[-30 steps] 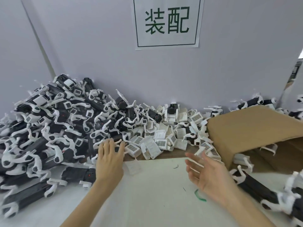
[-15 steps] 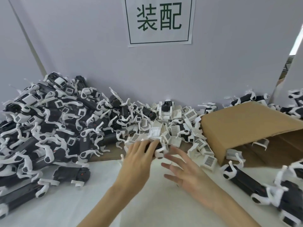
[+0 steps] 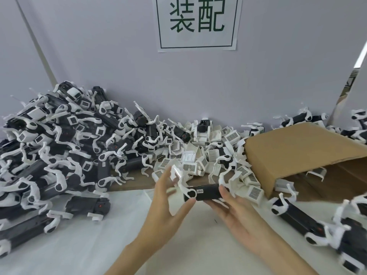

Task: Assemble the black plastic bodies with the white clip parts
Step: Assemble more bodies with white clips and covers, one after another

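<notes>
1. Both hands have drawn back from the clips and now hold a black body [image 3: 207, 193] between them above the table [image 3: 89, 245].
2. Left hand [image 3: 168, 199] pinches its clip end, fingers curled loosely.
3. Right hand [image 3: 236, 213] cradles the other end, fingers curled under.
4. Loose white clips [image 3: 190, 161] lie just behind, beside the box [image 3: 301, 151].

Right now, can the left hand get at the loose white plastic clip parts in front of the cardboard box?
Probably not yet: the left hand and right hand together hold a black plastic body. The white clip parts lie uncovered just beyond it.
</notes>
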